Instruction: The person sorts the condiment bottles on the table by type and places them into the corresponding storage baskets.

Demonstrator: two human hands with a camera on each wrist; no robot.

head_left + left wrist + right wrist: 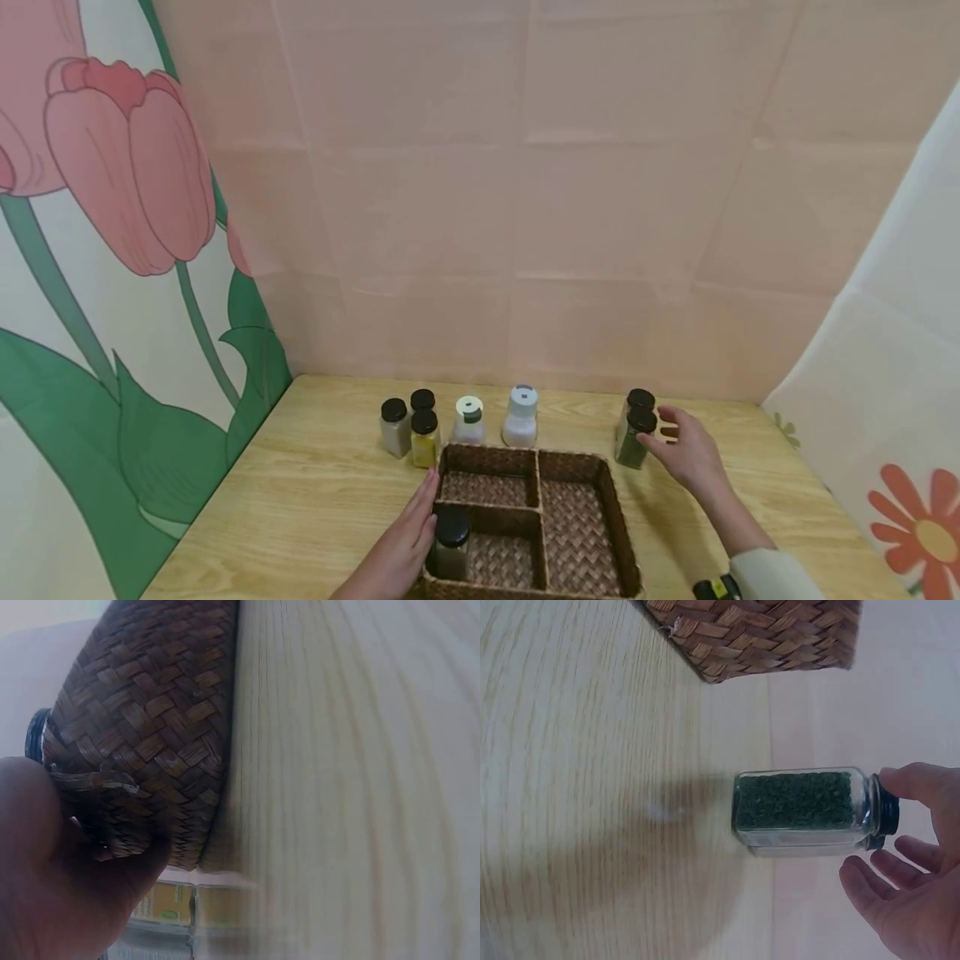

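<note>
My left hand (401, 542) is at the left side of a brown woven basket (537, 533). In the left wrist view its thumb lies at the rim and the fingers (142, 874) against the outer wall. A dark-lidded jar (452, 546) stands in the front left compartment, close to that hand. My right hand (690, 457) is at a glass spice jar (632, 450) of dark green flakes with a black lid. Its thumb is right at the lid (887, 814), while the other fingers are spread apart from it. Another black-lidded jar (639, 398) stands directly behind.
Behind the basket's left side stand a pale-filled jar (395, 433), a yellow-filled jar (424, 446) and another black-lidded jar (422, 398). Two white-capped bottles (469, 421) (521, 417) are just behind the basket. A pink cloth (517, 208) hangs at the table's back edge.
</note>
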